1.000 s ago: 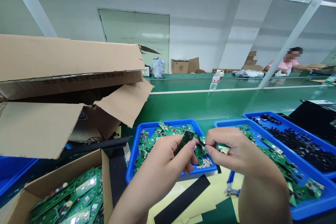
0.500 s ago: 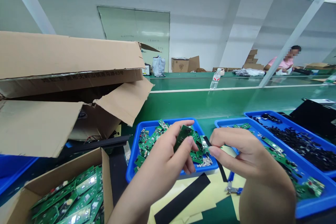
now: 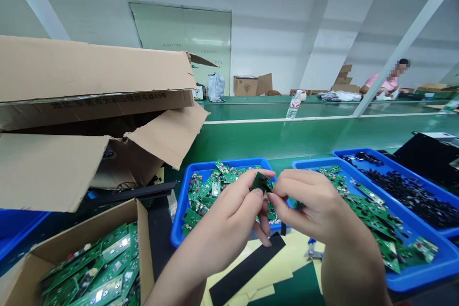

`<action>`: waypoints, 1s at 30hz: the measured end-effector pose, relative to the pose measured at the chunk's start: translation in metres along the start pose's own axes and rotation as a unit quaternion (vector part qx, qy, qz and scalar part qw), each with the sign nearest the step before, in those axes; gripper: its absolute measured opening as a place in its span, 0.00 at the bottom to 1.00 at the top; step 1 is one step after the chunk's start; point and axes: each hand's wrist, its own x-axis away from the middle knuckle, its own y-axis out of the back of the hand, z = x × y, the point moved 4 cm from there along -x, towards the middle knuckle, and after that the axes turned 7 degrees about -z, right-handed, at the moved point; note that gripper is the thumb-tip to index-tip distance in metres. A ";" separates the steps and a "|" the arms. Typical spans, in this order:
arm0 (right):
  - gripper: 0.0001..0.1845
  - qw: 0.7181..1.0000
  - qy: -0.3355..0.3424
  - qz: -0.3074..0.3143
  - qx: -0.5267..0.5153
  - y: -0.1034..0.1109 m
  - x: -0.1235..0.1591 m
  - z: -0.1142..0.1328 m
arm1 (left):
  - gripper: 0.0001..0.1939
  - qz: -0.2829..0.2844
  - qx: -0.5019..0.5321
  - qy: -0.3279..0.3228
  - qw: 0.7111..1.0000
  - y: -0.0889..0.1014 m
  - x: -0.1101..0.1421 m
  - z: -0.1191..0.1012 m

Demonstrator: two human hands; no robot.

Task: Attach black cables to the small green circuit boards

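Observation:
My left hand (image 3: 234,210) pinches a small green circuit board (image 3: 261,182) between thumb and fingers, above a blue tray (image 3: 178,229) full of green boards. My right hand (image 3: 310,203) is closed, its fingertips meeting the same board from the right. What those fingers hold, if anything, is hidden. A black strip (image 3: 247,267) lies on yellow sheets (image 3: 272,275) under my hands.
An open cardboard box (image 3: 139,244) of green boards sits at lower left, a big flapped carton (image 3: 89,105) behind it. Two more blue trays are to the right, one with boards (image 3: 423,272), one with black parts (image 3: 412,193). Blue-handled pliers (image 3: 312,250), a bottle (image 3: 293,105) and a distant person (image 3: 389,81) show.
My hands have come together: the right hand moved left onto the board, and the left hand turned the board more upright. The view shifted slightly downward.

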 end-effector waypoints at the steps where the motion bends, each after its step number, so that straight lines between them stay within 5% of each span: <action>1: 0.14 1.000 -0.001 0.000 -0.001 0.000 0.000 0.000 | 0.16 0.001 0.000 0.000 1.000 0.000 0.000 0.000; 30: 0.13 1.000 -0.016 -0.003 -0.001 -0.001 0.001 -0.002 | 0.13 -0.001 0.016 -0.022 1.000 -0.001 -0.003 -0.003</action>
